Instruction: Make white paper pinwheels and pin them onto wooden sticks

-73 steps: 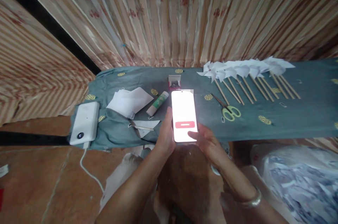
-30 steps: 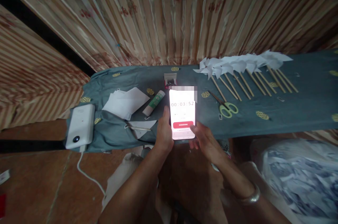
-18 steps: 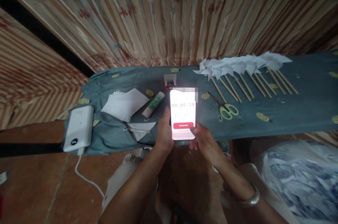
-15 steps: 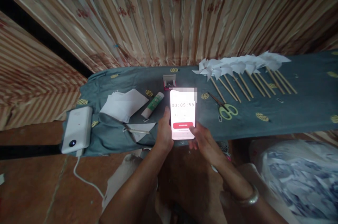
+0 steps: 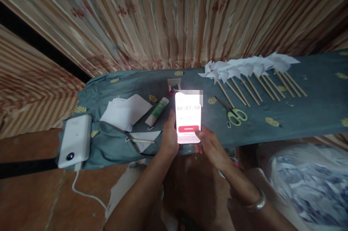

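Note:
Both hands hold a lit phone [image 5: 188, 115] upright over the near edge of a low table. Its bright screen shows a running timer and a red button. My left hand [image 5: 169, 137] grips the phone's left side, thumb along the edge. My right hand [image 5: 210, 145] cups the lower right corner, thumb resting by the red button. A metal bangle [image 5: 254, 203] circles my right wrist.
The table's grey-green cloth [image 5: 299, 115] carries several paper pinwheels on sticks [image 5: 244, 75], green-handled scissors [image 5: 235, 115], a glue stick [image 5: 157, 111], white paper sheets [image 5: 125, 111], a small box [image 5: 174, 86] and a white power bank [image 5: 74, 140] with cable. A plastic bag [image 5: 307, 176] lies right.
The screen went from a plain white page with a red button to a running timer whose digits keep rising. The view drifted slightly, shifting the power bank left. Both hands kept their hold.

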`<control>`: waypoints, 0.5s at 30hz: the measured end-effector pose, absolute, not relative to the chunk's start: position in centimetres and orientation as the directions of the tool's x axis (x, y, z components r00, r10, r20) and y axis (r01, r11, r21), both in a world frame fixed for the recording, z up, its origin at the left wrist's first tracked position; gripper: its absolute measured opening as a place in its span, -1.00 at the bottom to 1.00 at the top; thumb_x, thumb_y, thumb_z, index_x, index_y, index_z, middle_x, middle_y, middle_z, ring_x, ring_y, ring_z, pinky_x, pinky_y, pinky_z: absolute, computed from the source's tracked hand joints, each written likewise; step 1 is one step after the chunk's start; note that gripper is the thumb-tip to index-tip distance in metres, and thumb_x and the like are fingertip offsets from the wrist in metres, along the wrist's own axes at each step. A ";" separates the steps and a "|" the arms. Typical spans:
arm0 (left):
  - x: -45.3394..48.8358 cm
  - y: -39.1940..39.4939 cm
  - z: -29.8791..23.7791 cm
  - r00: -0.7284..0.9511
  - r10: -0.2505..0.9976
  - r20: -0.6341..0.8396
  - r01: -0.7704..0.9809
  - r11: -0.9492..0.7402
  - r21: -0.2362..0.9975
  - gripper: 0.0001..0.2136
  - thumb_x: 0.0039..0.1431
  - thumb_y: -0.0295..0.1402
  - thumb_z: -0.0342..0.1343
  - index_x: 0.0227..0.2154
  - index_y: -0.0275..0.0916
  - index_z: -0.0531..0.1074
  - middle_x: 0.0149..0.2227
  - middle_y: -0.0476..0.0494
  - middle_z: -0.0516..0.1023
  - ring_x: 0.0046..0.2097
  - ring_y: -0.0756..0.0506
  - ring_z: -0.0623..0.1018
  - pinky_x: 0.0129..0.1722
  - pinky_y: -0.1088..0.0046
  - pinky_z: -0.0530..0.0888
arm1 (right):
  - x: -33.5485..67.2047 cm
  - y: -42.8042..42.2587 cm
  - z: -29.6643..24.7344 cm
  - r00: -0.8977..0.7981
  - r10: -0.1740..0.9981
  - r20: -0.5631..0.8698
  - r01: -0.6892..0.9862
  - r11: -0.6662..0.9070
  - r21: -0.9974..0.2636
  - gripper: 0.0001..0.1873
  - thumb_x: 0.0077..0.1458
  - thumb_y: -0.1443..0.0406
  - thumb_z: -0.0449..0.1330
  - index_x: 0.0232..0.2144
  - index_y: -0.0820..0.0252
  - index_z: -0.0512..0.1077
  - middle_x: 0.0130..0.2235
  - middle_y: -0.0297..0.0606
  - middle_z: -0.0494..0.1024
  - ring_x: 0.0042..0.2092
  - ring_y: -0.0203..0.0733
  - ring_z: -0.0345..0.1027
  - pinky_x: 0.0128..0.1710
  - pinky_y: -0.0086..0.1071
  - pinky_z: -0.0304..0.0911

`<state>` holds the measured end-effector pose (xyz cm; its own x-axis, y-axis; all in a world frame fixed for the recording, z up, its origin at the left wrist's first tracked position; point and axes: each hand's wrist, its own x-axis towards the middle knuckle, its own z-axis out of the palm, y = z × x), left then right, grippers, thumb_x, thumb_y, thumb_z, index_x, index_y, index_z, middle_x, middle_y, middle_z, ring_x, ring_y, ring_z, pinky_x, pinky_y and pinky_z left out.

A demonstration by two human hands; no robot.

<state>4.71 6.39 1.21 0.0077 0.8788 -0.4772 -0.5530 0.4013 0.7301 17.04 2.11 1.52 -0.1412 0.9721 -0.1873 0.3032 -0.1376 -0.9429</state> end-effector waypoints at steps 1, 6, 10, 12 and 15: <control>4.7 6.4 1.2 -0.003 0.881 -0.472 -0.557 0.391 0.733 -0.45 0.03 0.12 0.10 -0.26 -0.34 0.56 -0.44 -0.19 0.64 -0.32 -0.18 0.63 -0.31 0.38 0.51 | 17.0 2.2 1.5 -0.141 0.972 -0.188 0.309 -0.137 -0.941 -0.61 0.28 0.07 -0.14 -0.45 0.12 0.30 -0.64 -0.42 0.34 -0.59 -0.26 0.20 -0.51 -0.36 0.12; 4.5 6.5 1.4 -0.024 0.886 -0.462 -0.544 0.376 0.750 -0.44 -0.02 0.14 0.14 -0.28 -0.36 0.55 -0.44 -0.18 0.64 -0.34 -0.17 0.62 -0.35 0.40 0.50 | 16.8 2.3 1.7 -0.142 0.973 -0.183 0.330 -0.128 -0.935 -0.62 0.29 0.09 -0.16 -0.41 0.12 0.31 -0.65 -0.43 0.34 -0.59 -0.24 0.22 -0.50 -0.35 0.12; 4.4 6.4 1.5 -0.025 0.888 -0.459 -0.534 0.376 0.757 -0.44 0.00 0.13 0.12 -0.28 -0.36 0.55 -0.44 -0.17 0.64 -0.34 -0.17 0.62 -0.34 0.40 0.50 | 16.7 2.3 1.9 -0.142 0.974 -0.179 0.345 -0.120 -0.931 -0.63 0.28 0.09 -0.16 -0.43 0.11 0.28 -0.64 -0.42 0.33 -0.56 -0.22 0.23 -0.47 -0.34 0.13; 4.5 6.4 1.5 -0.029 0.887 -0.461 -0.528 0.378 0.761 -0.45 0.02 0.12 0.10 -0.27 -0.35 0.55 -0.43 -0.17 0.64 -0.33 -0.17 0.62 -0.33 0.39 0.50 | 16.8 2.2 2.0 -0.138 0.974 -0.181 0.346 -0.123 -0.930 -0.62 0.27 0.07 -0.16 -0.45 0.10 0.26 -0.63 -0.42 0.33 -0.55 -0.22 0.23 -0.47 -0.33 0.13; 4.6 6.3 1.5 -0.033 0.886 -0.463 -0.521 0.380 0.764 -0.46 0.05 0.11 0.08 -0.25 -0.35 0.56 -0.42 -0.18 0.65 -0.31 -0.18 0.63 -0.31 0.38 0.50 | 16.9 2.2 2.2 -0.132 0.976 -0.174 0.350 -0.119 -0.929 -0.62 0.27 0.06 -0.15 -0.48 0.09 0.23 -0.62 -0.41 0.33 -0.55 -0.22 0.22 -0.47 -0.33 0.13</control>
